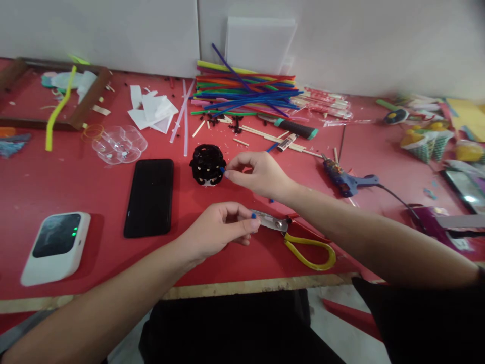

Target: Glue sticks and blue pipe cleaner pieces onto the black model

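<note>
Between thumb and index finger, my left hand (223,227) pinches a small blue piece (253,216), perhaps a cut bit of pipe cleaner. My right hand (261,174) pinches another small blue piece (222,170) at the side of a small black round object (207,164) with light spots, standing on the red table. Whether that piece touches the black object I cannot tell. Scissors (310,253) with yellow handles lie just right of my left hand, their blades partly behind its fingertips.
A black phone (149,197) and a white device (56,247) lie to the left. Coloured pipe cleaners (246,91) are heaped at the back, near a cutter (295,128) and thin sticks (265,135). A blue glue gun (346,178) with its cord lies at right, beyond my right forearm.
</note>
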`<state>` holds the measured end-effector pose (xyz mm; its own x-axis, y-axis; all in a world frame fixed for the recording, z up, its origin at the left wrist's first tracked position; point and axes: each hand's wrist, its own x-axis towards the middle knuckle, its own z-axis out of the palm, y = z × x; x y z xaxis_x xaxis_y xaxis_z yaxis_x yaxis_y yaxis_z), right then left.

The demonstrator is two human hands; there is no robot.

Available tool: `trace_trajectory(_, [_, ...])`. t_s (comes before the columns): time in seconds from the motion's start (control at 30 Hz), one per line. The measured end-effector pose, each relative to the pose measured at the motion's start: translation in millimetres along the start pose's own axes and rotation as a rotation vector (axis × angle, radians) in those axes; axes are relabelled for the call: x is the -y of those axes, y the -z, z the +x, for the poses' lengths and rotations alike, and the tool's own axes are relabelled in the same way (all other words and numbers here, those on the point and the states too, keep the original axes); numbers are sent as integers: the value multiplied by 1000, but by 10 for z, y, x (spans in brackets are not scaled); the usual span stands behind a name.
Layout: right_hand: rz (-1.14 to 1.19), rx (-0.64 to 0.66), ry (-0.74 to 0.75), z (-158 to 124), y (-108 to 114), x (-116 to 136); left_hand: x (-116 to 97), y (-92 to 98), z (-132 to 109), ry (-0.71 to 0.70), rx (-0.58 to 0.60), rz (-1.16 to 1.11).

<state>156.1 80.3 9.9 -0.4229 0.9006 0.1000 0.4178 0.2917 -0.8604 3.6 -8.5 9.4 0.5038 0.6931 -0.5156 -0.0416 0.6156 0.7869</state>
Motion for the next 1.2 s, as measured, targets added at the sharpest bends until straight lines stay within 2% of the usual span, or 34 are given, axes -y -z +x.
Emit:
trace_trajectory(0.73, [-18, -7, 15, 16, -33, -29, 17, 20, -9, -13, 30, 47])
trace_trajectory(1.2, [-74, -13, 12, 29, -12, 74, 29, 28, -6, 0, 23, 51])
